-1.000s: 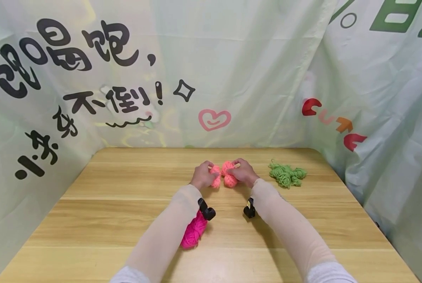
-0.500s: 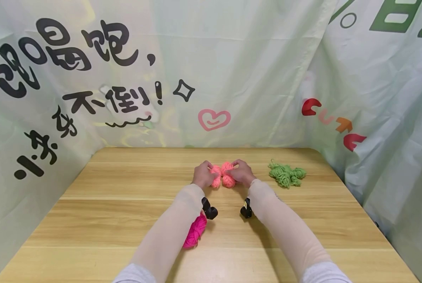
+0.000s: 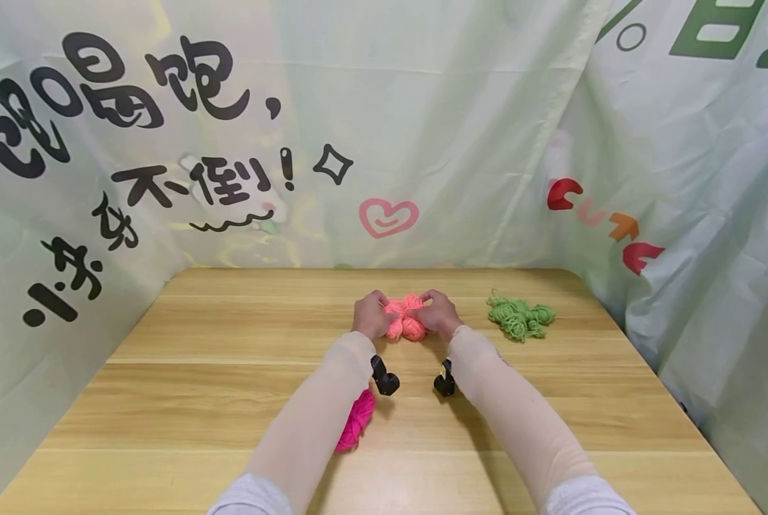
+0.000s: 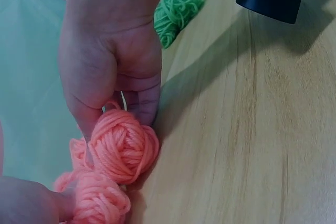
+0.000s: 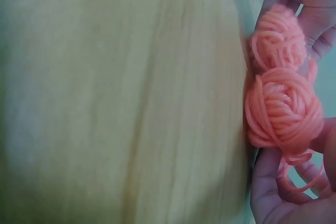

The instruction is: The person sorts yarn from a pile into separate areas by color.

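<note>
Two bundles of coral-pink yarn meet side by side near the back middle of the table. My left hand pinches the left yarn bundle between thumb and fingers. On the other side my right hand grips the right yarn bundle, its thumb across the front. In the left wrist view, the right hand's wound yarn ball presses against the left one. A loose loop of yarn hangs by the right fingers in the right wrist view.
Green yarn lies in a loose heap at the back right of the wooden table. A magenta yarn skein sits nearer the front, partly hidden by the left forearm. Printed curtains stand behind and beside the table.
The gap between the two coral yarn bundles has closed. My right hand has come left and my left hand slightly right, both still holding yarn.
</note>
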{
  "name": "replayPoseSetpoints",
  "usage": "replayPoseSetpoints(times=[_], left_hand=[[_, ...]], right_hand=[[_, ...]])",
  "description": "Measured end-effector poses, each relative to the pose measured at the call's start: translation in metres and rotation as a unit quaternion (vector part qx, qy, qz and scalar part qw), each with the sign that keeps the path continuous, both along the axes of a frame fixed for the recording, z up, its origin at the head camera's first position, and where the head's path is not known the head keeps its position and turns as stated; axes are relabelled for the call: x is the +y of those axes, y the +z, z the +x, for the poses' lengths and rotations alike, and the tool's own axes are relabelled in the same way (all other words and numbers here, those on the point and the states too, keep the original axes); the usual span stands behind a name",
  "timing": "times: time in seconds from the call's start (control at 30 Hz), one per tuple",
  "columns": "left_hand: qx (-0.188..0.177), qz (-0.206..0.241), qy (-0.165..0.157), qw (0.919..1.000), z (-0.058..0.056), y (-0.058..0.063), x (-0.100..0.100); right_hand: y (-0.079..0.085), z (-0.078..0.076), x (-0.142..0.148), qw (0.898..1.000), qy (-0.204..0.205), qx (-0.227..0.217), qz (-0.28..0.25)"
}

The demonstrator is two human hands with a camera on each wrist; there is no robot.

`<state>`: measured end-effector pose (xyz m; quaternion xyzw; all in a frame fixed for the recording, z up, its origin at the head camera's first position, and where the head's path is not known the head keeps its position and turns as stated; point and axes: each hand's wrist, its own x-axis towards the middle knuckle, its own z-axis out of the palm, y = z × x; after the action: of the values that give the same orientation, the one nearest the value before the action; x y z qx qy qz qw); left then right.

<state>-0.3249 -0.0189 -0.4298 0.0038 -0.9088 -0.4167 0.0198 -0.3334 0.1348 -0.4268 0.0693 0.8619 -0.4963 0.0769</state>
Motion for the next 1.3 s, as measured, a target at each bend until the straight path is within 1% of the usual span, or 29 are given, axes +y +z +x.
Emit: replayPoseSetpoints(times=[0.13,0.27,0.5,0.67,0.9,1.07,1.3], left_hand=[[0.019,0.008,0.012,0.9997,-0.001,-0.003,-0.001],[0.026,0.015,0.016,0.9994,-0.002,-0.005,0.0],[0.008,0.016,0.011,0.9998,-0.001,-0.004,-0.002],[0.012,0.02,0.004,0.9997,0.001,0.0,-0.006],[0.003,0.02,-0.011,0.9997,0.0,0.001,-0.01],[-0.005,0.023,-0.014,0.9996,0.003,0.003,-0.013],[0.005,0.024,-0.011,0.9996,0.005,0.006,-0.019]], right_hand=[[-0.001,0.0,0.001,1.0,0.002,0.009,0.005],[-0.001,-0.002,0.002,1.0,0.004,0.014,0.004],[-0.002,-0.002,0.002,1.0,0.004,0.006,-0.016],[0.0,-0.001,0.002,1.0,0.006,0.001,-0.03],[0.001,-0.001,0.004,1.0,0.011,0.004,-0.015],[0.002,0.0,0.005,1.0,0.011,0.01,0.0],[0.007,0.002,0.006,1.0,0.01,0.0,-0.006]])
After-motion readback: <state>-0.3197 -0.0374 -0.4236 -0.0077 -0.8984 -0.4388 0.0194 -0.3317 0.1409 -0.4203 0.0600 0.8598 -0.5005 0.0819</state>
